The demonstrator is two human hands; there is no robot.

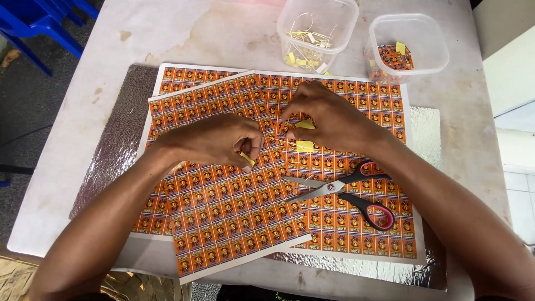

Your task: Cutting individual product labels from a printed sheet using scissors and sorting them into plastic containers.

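1. Left hand: hovers low over the printed sheets; fingers pinched shut on a small yellow tag, which peeks out below the fingertips.
2. Right hand: just across from the left, the two nearly meeting; fingers curled closed, gripping a second yellow tag; a third yellow tag sits just under this hand, and whether it is held or lying on the sheet cannot be told; a thin pale thread runs between the two hands.
3. Orange label sheets: several overlapping sheets of small orange squares in rows, white-bordered; the nearest one lies skewed on top of the others; both hands work above their upper middle.
4. Scissors: black handles with pink lining, blades closed and pointing left; lying on the sheets just below the right wrist, apart from both hands.
5. Silver foil mat: under the sheets, showing at left, right and the near edge.
6. Two clear plastic tubs at the far edge: the left tub holds yellow tags and pale threads; the right tub holds cut orange labels and a yellow scrap; both well clear of the hands.
7. Surface: pale, stained; a blue chair stands beyond the far left corner.
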